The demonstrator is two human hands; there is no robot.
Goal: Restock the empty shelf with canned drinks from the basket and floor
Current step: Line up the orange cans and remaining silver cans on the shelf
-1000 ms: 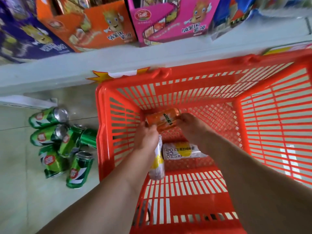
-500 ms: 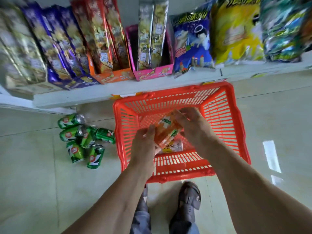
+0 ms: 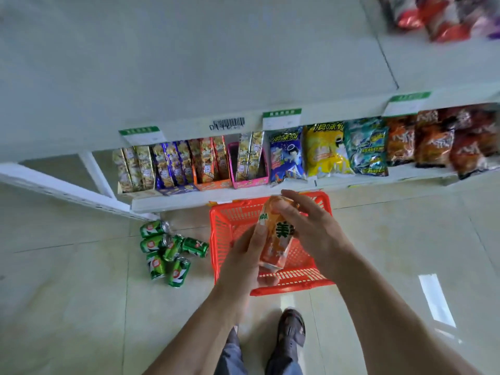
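Orange can (image 3: pixel 277 234) lifted higher above red basket (image 3: pixel 230 223) than before, gripped by left hand (image 3: pixel 247 259) and right hand (image 3: pixel 308 228), long axis near upright, top toward shelf.

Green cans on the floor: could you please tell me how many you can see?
6 green cans, all lying in one cluster on the floor tiles, left of the red basket, below the shelf end. Overlaps may hide more.

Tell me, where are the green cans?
In the head view, the green cans lie in a heap on the floor, left of the red basket and just below the end of the snack shelf.
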